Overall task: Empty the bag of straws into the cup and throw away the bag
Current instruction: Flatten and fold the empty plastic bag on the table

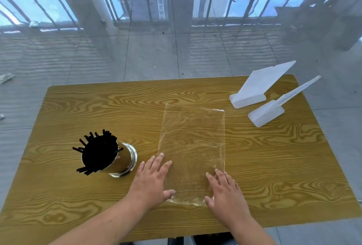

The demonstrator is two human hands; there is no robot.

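Note:
A clear plastic bag [193, 142] lies flat and empty on the wooden table [274, 166], its long side running away from me. My left hand [151, 180] rests palm down on the bag's near left edge, fingers spread. My right hand [225, 189] lies flat on the near right corner, fingers apart. Neither hand grips anything. To the left stands a shiny metal cup [121, 162] packed with black straws [98, 152] that fan out over its rim.
Two white plastic sign stands [252, 89] [268, 112] sit at the table's far right corner. Glossy grey floor tiles surround the table, with scraps of litter [5, 77] at the far left. No bin is in view.

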